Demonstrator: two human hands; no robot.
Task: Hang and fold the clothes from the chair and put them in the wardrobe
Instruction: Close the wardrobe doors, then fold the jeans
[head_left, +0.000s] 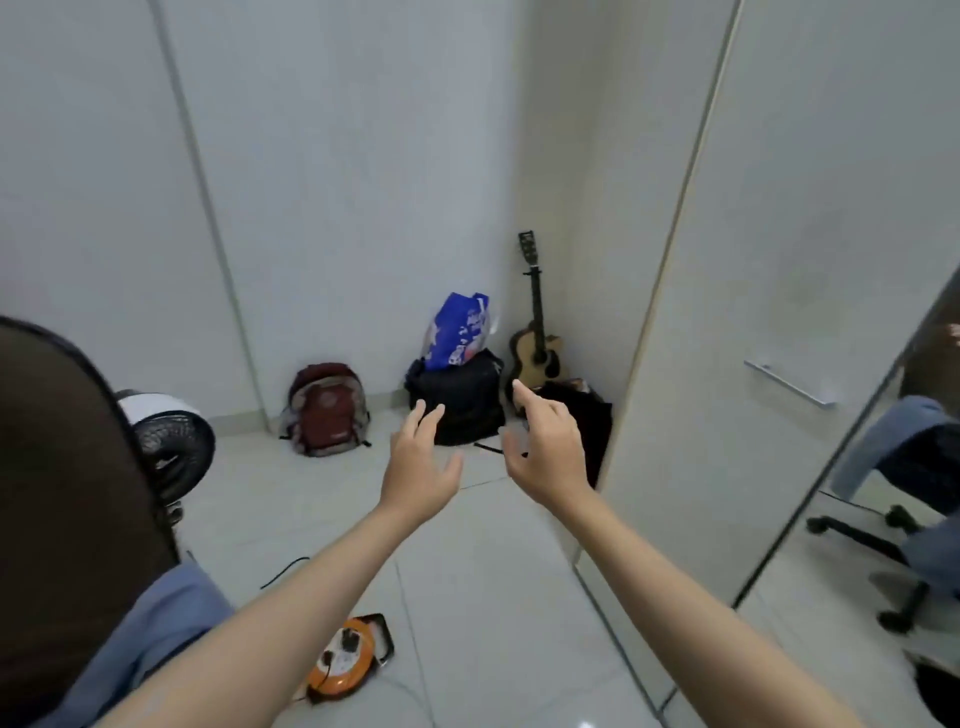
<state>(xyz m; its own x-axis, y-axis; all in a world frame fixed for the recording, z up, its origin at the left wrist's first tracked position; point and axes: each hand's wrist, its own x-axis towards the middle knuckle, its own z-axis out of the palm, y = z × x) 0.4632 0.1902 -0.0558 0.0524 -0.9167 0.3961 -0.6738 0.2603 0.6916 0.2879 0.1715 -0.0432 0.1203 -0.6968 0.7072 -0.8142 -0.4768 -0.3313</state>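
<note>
Brown high-backed office chair (67, 509) at the left edge of the view, backrest upright. Light blue fabric garment (156, 639) draped over its seat side, hanging toward the bottom-left corner, partly hidden behind the left forearm.

Left hand (421, 462): empty, fingers spread and relaxed, held out over the tiled floor (493, 597). Garment lies behind and to the left of it, down near the elbow, well apart from the fingers. Judgement: the left arm is the nearer one; the reach has to come back and left, not forward.

Right hand (545, 447): also empty, fingers loosely open, index extended, just beside the left hand and near the edge of the white wardrobe door (753, 312). Door stands open, its long edge running bottom to top. Wardrobe interior not visible from here.

Mirror panel (883, 519) at the right edge reflects the chair with blue clothing over it, so there may be more than one garment; can't tell the count.

No clothes in either hand; nothing hung yet as far as shown.
</note>
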